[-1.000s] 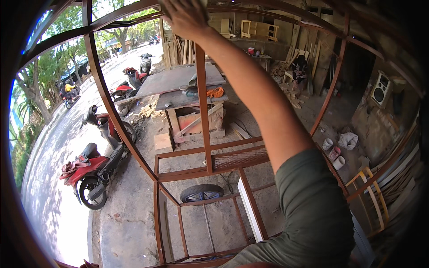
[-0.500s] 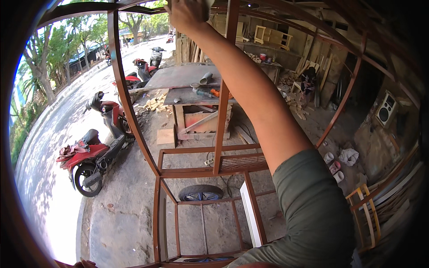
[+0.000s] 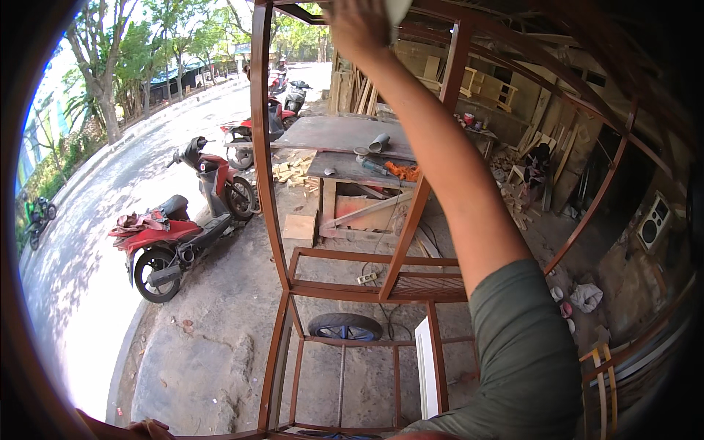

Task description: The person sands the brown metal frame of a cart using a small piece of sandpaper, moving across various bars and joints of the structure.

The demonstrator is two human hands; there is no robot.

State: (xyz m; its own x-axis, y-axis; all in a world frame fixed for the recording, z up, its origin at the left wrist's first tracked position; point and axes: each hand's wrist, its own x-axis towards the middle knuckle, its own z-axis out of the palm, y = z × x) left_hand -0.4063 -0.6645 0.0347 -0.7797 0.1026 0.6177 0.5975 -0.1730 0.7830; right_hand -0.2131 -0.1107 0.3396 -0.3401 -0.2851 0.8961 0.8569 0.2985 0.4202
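Right hand (image 3: 359,29) raised at upper edge, blurred, fingers extended but grip cannot be told, with a pale flat piece (image 3: 398,9) just beside it at right and the brown frame (image 3: 262,110) standing around and below.

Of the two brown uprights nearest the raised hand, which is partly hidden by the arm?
The right-hand upright, slanting up from beside the lattice panel: the right arm crosses in front of it. The left upright shows clear of the arm.
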